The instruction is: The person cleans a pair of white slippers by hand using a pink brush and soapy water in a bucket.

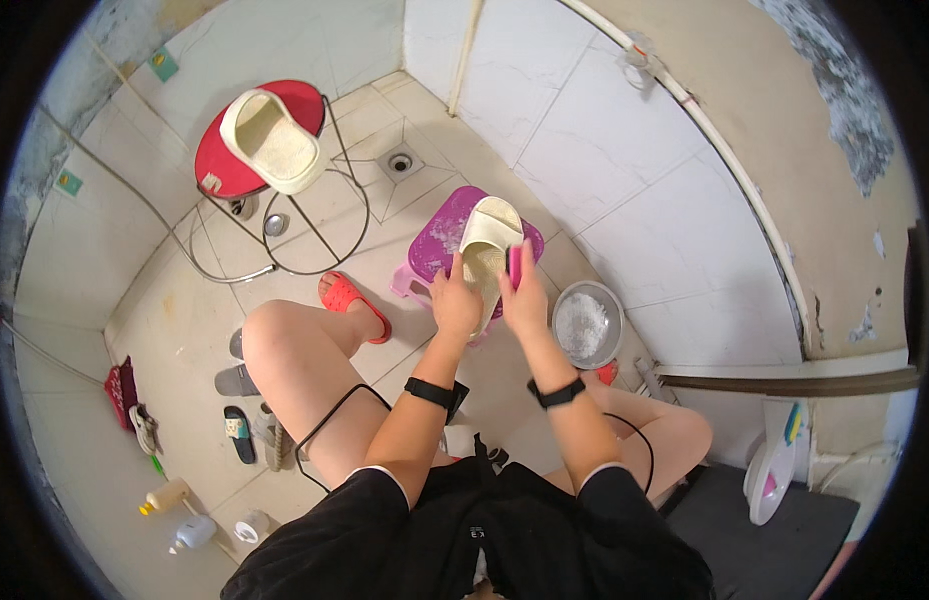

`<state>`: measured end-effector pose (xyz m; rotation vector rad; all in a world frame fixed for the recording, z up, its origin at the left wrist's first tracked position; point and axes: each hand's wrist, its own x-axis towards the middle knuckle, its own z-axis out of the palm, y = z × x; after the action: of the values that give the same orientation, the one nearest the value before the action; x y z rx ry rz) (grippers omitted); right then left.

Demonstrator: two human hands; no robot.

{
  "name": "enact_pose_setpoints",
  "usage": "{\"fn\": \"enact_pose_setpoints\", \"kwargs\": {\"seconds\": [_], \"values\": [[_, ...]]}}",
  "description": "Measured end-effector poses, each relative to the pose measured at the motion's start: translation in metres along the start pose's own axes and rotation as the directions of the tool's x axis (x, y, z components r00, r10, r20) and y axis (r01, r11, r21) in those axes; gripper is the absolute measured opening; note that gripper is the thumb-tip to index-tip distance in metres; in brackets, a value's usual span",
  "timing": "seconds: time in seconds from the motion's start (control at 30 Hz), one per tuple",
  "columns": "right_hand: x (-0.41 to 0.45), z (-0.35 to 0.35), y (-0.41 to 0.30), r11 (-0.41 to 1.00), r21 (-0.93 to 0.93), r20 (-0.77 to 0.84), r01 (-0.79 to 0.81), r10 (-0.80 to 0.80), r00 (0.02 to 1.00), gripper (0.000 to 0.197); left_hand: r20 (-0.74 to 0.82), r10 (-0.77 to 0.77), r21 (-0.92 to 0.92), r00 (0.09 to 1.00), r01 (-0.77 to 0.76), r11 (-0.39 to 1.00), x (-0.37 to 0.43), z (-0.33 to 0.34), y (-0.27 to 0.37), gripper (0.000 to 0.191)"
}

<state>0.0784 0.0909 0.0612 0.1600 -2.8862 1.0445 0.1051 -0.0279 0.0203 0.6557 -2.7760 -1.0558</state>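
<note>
A cream slide sandal (491, 223) lies on a purple plastic stool (442, 232) in front of me, its strap end pointing away. My left hand (457, 301) grips the sandal's left edge. In my right hand (526, 304) is a pink scrub brush (515, 267) with dark bristles, held against the sandal's right side just below the strap. Whitish smears mark the stool top. The matching cream sandal (277, 146) rests on a round red stool (307, 101) with wire legs, at the far left.
A grey basin (620, 330) with white foamy contents stands right of the purple stool. A floor drain (400, 162) lies beyond it. The shower hose (146, 202) trails along the left wall. Several shoes and bottles (194, 532) lie at lower left; a dark mat (764, 540) at lower right.
</note>
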Motion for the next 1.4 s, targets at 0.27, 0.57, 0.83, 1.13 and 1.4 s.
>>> {"fn": "enact_pose_setpoints", "kwargs": {"seconds": [0.27,0.57,0.83,1.13,1.4], "values": [[0.018,0.024,-0.023,0.88,-0.474,0.287,-0.021,0.176,0.942,0.057,0.368,-0.13,-0.131,0.921,0.19,0.973,0.01,0.001,-0.018,0.082],[-0.047,0.012,-0.046,0.841,-0.53,0.355,-0.107,0.335,0.873,0.06,0.382,-0.132,-0.182,0.915,0.214,0.96,0.009,0.0,-0.033,0.078],[0.025,0.037,-0.013,0.821,-0.555,0.146,-0.133,0.253,0.956,0.062,0.461,-0.12,-0.249,0.879,0.258,0.934,0.008,0.001,-0.022,0.076],[0.004,0.034,-0.042,0.856,-0.516,0.275,-0.018,0.185,0.944,0.052,0.36,-0.033,-0.431,0.933,0.197,0.881,0.012,0.025,-0.043,0.064],[-0.014,0.035,-0.051,0.869,-0.488,0.26,-0.084,0.237,0.936,0.046,0.498,-0.108,-0.43,0.86,0.353,0.831,0.013,0.002,-0.034,0.062]]}}
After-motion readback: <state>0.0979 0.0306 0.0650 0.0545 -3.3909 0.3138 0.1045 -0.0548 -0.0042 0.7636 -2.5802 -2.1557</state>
